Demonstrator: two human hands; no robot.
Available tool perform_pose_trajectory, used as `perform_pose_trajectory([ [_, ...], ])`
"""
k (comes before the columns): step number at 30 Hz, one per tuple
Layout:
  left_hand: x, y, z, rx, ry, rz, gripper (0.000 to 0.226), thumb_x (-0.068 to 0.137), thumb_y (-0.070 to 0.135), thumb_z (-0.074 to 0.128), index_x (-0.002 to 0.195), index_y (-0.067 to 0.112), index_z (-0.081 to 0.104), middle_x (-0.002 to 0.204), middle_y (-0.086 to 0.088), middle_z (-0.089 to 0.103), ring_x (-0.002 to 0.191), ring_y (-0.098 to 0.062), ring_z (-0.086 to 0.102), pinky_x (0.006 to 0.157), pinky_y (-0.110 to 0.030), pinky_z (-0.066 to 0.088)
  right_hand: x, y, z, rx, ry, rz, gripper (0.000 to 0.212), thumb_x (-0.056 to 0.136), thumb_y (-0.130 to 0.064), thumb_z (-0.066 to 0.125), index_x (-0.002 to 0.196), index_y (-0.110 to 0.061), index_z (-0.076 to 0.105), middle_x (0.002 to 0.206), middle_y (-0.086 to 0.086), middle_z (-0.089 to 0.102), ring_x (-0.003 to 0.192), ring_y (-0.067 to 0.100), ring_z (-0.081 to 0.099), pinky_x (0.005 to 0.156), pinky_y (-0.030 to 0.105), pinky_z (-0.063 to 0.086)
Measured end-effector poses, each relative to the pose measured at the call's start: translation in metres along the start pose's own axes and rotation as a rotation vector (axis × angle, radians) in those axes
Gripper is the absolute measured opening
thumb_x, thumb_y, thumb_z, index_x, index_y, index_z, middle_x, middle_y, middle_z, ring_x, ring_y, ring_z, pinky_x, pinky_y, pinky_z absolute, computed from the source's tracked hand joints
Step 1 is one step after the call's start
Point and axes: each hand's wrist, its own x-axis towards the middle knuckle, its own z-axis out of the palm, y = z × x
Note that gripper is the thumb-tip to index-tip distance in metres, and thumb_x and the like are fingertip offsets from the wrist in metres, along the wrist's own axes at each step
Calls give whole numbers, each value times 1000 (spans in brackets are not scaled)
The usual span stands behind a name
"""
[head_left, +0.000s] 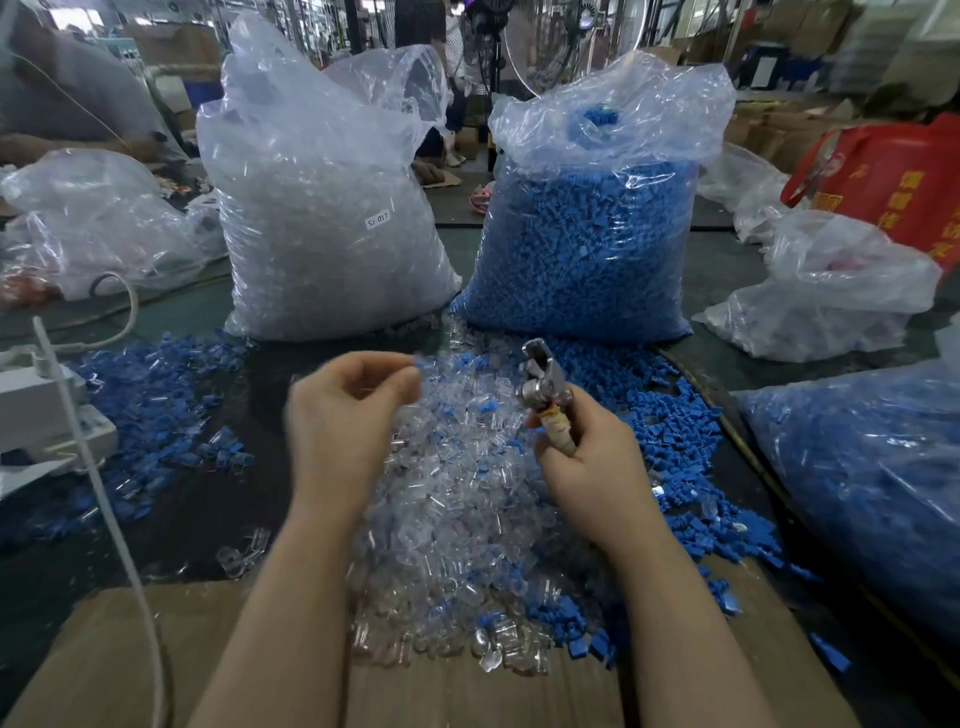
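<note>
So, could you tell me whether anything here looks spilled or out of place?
Yes: loose clear parts and blue parts lie spilled over the table, blue ones strewn through the clear heap. The left hand pinches a small piece; the right hand grips a metal tool.

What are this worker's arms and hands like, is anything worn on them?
Both forearms are bare, with no sleeve in view. The left hand and right hand wear no gloves, and no ring, watch or bracelet shows on the sides facing the camera. The left hand is blurred, so fine detail there is unsure.
</note>
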Motion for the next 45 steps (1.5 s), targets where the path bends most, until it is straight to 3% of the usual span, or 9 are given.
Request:
perform_pose_trajectory([
  [3,10,-26,-39,543,263,5,6,84,20,74,90,21,76,80,4,74,80,-17,68,77,-28,51,0,4,-7,-104,63,25,12,72,-34,47,81,-26,50,65,-8,54,52,11,41,51,30,30],
  [7,13,-54,-66,815,381,-161,14,89,7,65,97,7,77,96,-20,72,95,-39,63,85,-47,51,1,7,-11,-315,136,82,13,82,-21,57,79,-26,45,60,-5,51,53,11,45,47,30,27],
  [14,18,-61,-72,975,257,-367,26,94,11,59,113,-4,67,112,-30,59,100,-46,57,80,-47,48,4,13,-17,-654,191,371,12,90,-26,57,94,-17,51,89,5,58,64,22,48,57,33,34],
  [19,19,-43,-61,1197,77,-406,46,94,31,61,134,8,56,138,-22,49,121,-44,49,96,-49,41,3,14,-15,-770,167,522,40,94,-32,55,124,-7,49,123,15,48,71,28,43,63,35,35],
  [28,0,-14,-4,757,-551,-340,59,90,53,61,141,29,48,132,-4,57,104,-19,61,95,-38,51,4,12,-12,-793,46,519,26,92,-30,55,111,-11,54,110,10,54,72,26,42,67,34,36],
  [33,-2,-17,4,926,-521,-223,40,93,49,58,129,32,59,135,-11,51,118,-29,52,105,-42,42,4,10,-10,-807,20,482,14,92,-28,55,95,-17,46,88,3,46,72,25,44,64,33,36],
  [37,0,-15,-1,846,-441,-197,5,89,38,68,92,34,69,102,5,68,84,-12,60,77,-29,49,4,10,-9,-801,37,505,19,89,-28,59,91,-15,44,90,5,51,69,24,45,62,32,35],
  [41,0,-15,0,842,-421,-192,5,86,35,72,84,32,69,80,13,65,68,-8,62,67,-27,52,4,10,-11,-803,44,558,20,88,-29,62,93,-12,53,86,5,54,66,22,47,57,30,35],
  [45,-3,-14,6,827,-421,-138,11,86,36,71,80,31,63,98,7,62,83,-13,61,82,-36,52,4,10,-10,-792,42,549,20,90,-27,60,80,-16,47,73,1,47,57,15,39,55,31,32],
])
